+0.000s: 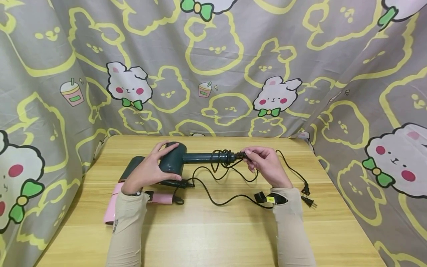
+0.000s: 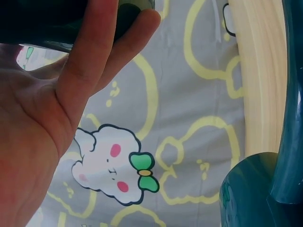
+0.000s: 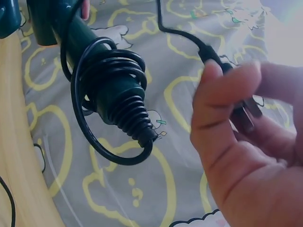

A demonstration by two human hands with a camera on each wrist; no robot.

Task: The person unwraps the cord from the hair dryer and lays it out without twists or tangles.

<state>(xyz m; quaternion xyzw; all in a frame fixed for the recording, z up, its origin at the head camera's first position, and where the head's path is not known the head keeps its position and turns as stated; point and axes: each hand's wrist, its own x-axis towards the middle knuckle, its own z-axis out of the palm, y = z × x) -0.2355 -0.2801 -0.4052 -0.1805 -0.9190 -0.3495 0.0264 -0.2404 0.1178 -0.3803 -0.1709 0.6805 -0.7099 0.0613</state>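
My left hand point(image 1: 149, 167) grips the round head of a dark green hair dryer point(image 1: 174, 160), whose handle points right. In the left wrist view only part of that hair dryer point(image 2: 38, 21) shows above my palm. A black cord point(image 3: 113, 61) loops several times around the handle's end, by the ribbed sleeve point(image 3: 132, 118). Just off the handle's tip, my right hand point(image 1: 265, 165) pinches a black plug point(image 3: 210, 54) between thumb and fingers. Metal prongs point(image 3: 245, 116) show inside the curled fingers in the right wrist view.
Beneath my left forearm lie a second dark green hair dryer point(image 1: 132, 165) and a pink one point(image 1: 111, 209) on the wooden table point(image 1: 207, 230). Their black cords point(image 1: 213, 200) wander rightward. Two plugs point(image 1: 309, 202) lie beyond my right wrist. Patterned curtain point(image 1: 230, 92) surrounds the table.
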